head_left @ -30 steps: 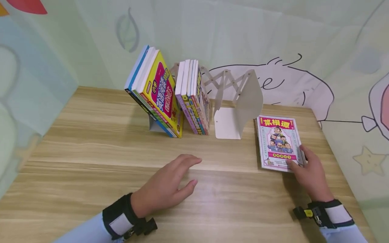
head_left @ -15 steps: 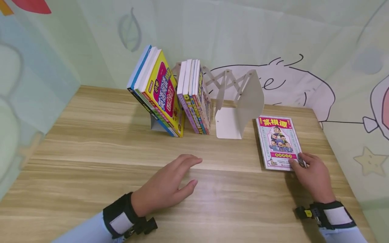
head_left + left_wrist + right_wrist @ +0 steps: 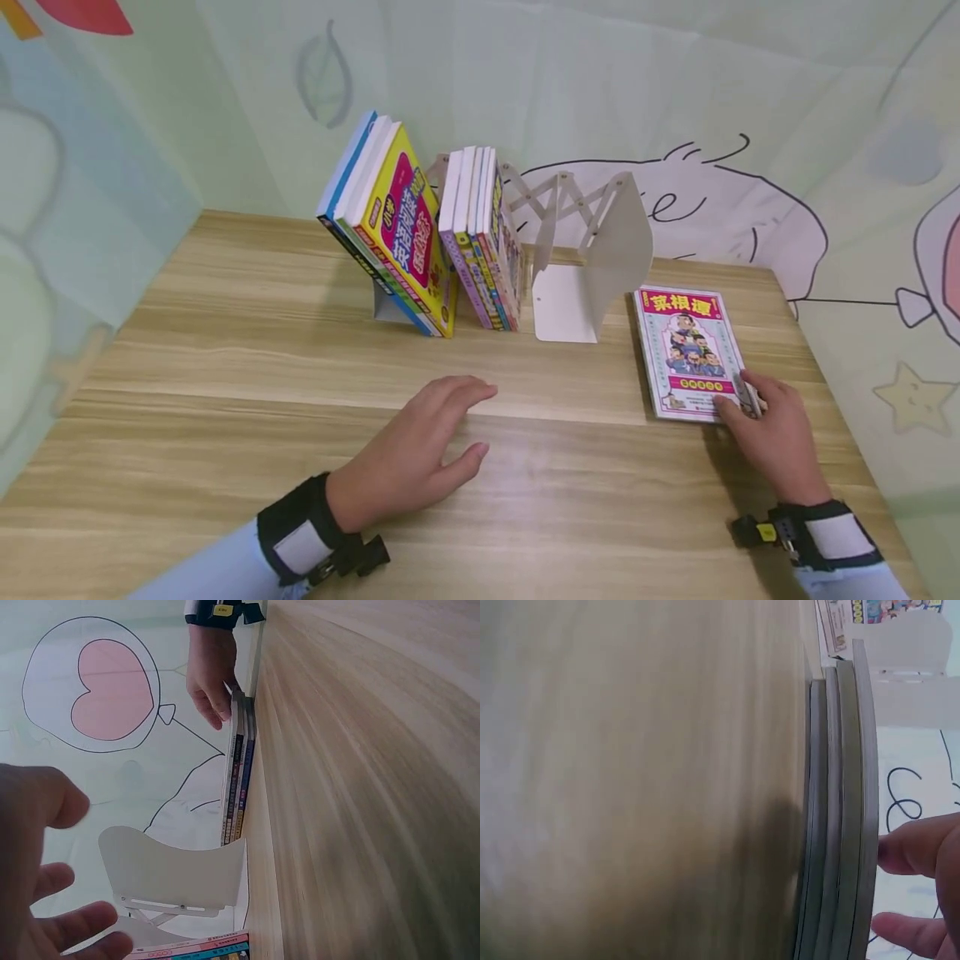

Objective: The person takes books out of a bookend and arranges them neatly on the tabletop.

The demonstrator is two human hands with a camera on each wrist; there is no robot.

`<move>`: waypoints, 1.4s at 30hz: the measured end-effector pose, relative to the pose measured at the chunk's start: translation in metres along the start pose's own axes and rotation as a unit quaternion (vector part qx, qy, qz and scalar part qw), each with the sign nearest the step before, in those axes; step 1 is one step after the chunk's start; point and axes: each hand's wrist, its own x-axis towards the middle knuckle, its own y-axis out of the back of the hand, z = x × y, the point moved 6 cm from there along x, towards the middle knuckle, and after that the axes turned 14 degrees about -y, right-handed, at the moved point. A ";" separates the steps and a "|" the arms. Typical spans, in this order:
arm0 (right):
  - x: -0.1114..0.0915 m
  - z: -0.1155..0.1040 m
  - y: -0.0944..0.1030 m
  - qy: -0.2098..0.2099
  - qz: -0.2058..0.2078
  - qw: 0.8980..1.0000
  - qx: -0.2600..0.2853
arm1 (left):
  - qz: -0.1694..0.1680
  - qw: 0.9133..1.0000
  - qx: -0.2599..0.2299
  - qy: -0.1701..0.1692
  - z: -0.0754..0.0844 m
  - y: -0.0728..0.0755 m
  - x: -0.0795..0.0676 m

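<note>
A stack of several thin comic books lies flat at the table's right, its top comic book (image 3: 686, 350) showing a pink-and-white cover with cartoon figures. My right hand (image 3: 776, 437) pinches the near right corner of that top book, thumb on the cover and fingers at the side edge. In the right wrist view the page edges of the stack (image 3: 832, 825) show, with fingertips (image 3: 904, 851) against the top cover. My left hand (image 3: 412, 454) hovers over the table's middle, fingers apart and holding nothing; the left wrist view shows its thumb and fingers (image 3: 64, 802) loosely bent.
A white expandable bookend (image 3: 618, 242) stands at the back, left of the stack. Thin upright books (image 3: 480, 242) and taller leaning books (image 3: 401, 233) fill its left sections. Behind the wooden table (image 3: 247, 375) hangs a printed cloth wall (image 3: 525, 75).
The right fingers have shifted at the book's near right corner, which now looks slightly raised. The stack's near end has turned slightly rightward. The left hand stays nearly still.
</note>
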 end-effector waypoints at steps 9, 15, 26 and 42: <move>-0.017 -0.023 0.007 0.060 0.036 0.997 0.028 | 0.027 1.000 0.010 0.006 -0.005 0.003 0.001; -0.044 -0.065 -0.002 0.181 -0.019 0.982 0.056 | 0.047 0.999 0.003 0.016 -0.007 0.008 0.001; -0.100 -0.132 -0.032 0.372 -0.078 0.924 0.029 | 0.052 0.998 0.003 0.046 -0.010 0.012 0.000; -0.135 -0.156 -0.062 0.441 -0.110 0.891 0.005 | 0.056 0.998 0.007 0.041 -0.008 0.011 0.000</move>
